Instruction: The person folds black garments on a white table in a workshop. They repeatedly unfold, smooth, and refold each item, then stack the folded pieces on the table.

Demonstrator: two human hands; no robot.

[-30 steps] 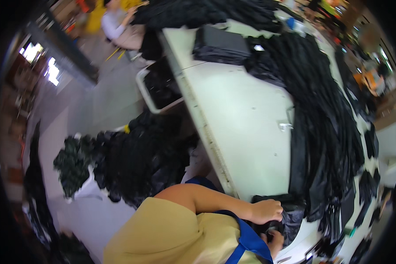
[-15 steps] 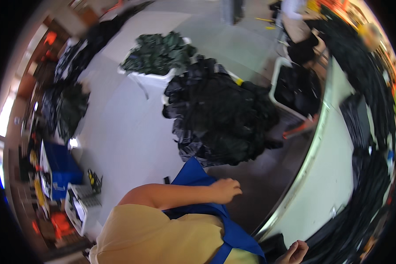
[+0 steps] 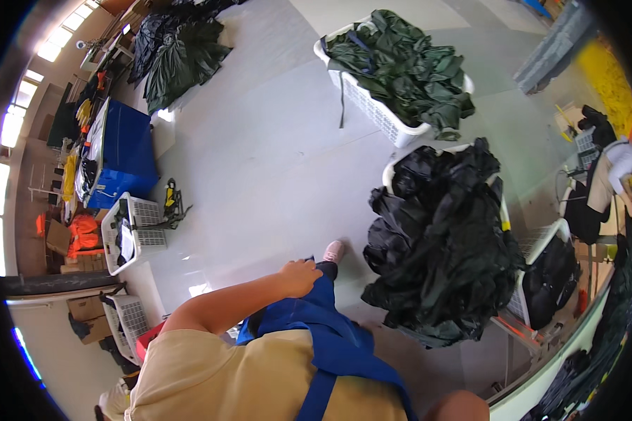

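Note:
My left hand (image 3: 300,278) hovers in front of the blue apron (image 3: 323,291), its fingers curled in. Whether anything lies inside those fingers is hidden. Of my right side, only a rounded bit of bare arm (image 3: 460,407) shows at the lower edge; the right hand itself is out of the picture. Ahead and to the right stands a white basket (image 3: 388,175), heaped with shiny black garments (image 3: 442,252) that spill over its sides. Beyond it, dark green garments (image 3: 407,70) fill a second white basket (image 3: 379,116).
A blue bin (image 3: 126,151) and a white crate (image 3: 147,214) stand at left, a black-and-yellow strapped item (image 3: 172,203) beside them. Another basket (image 3: 533,245) of black cloth sits near a table edge (image 3: 561,351) at right. A person (image 3: 614,172) works at far right.
My view has swung to the right, away from the long table. The baskets now appear farther right, and my right hand has left the picture. My left hand now sits lower against the apron.

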